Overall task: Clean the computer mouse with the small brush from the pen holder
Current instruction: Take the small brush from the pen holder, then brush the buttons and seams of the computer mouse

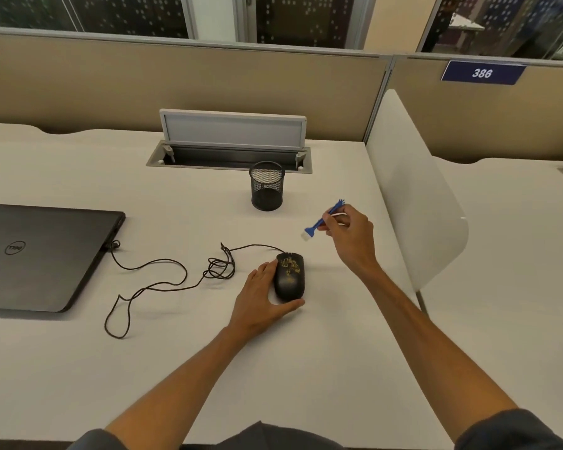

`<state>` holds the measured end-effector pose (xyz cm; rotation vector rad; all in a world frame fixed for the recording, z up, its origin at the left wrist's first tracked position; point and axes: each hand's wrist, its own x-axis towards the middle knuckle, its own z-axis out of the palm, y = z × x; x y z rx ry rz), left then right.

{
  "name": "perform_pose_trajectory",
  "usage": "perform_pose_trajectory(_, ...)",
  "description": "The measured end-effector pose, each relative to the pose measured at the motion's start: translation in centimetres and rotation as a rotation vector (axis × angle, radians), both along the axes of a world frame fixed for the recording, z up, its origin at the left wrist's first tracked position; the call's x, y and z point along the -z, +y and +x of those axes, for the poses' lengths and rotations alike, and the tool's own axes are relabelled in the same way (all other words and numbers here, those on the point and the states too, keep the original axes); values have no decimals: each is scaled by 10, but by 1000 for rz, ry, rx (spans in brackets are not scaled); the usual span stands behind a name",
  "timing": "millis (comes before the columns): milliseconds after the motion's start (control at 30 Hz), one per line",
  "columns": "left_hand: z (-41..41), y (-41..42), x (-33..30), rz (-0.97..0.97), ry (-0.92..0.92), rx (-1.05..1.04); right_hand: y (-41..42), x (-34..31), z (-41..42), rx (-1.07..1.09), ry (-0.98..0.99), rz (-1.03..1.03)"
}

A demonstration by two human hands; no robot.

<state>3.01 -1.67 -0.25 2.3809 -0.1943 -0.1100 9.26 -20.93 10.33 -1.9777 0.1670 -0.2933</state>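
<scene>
A black computer mouse with a gold pattern lies on the white desk. My left hand grips it from the left side, thumb curled around its near end. My right hand hovers above and to the right of the mouse, pinching a small blue brush. The brush's white bristle end points down and left, a short way above the mouse. A black mesh pen holder stands behind the mouse and looks empty.
A shut black laptop lies at the left, with the mouse's tangled cable running to it. An open cable hatch sits at the desk's back. A white divider panel bounds the desk on the right.
</scene>
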Motion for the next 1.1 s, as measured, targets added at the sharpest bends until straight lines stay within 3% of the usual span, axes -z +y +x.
perform_pose_trajectory(533, -2, -6, 3, 14, -44, -45, -14, 36, -44, -59, 73, 66)
perform_pose_trajectory(800, -3, -6, 3, 19, -40, -57, -8, 44, -36, -124, 102, 8)
perform_pose_trajectory(1100, -4, -7, 2, 17, -46, -56, -11, 39, -14, -47, 63, -35)
